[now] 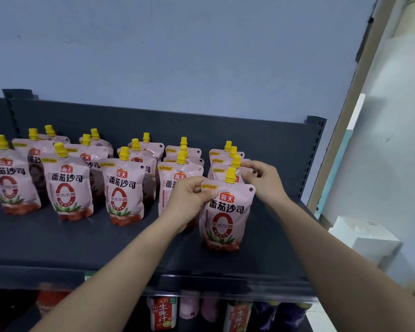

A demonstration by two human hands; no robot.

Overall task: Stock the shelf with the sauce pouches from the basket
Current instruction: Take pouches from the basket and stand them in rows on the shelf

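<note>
Now: left hand (192, 198) pinching top-left corner of front pouch (223, 216). Right hand (261, 180) curled at its top-right, beside yellow spout (230, 174); whether it grips this pouch or the one behind, cannot tell. Pouch upright on shelf (106, 248), long axis vertical, between hands, left hand nearer. Rightmost row (234, 155) just behind pouch.

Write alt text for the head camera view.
A person's left hand pinches the top left corner of a pink sauce pouch standing at the front of the rightmost row on a dark shelf; the right hand, fingers curled, is at its top right. More rows of the same pouches stand to the left.
</note>
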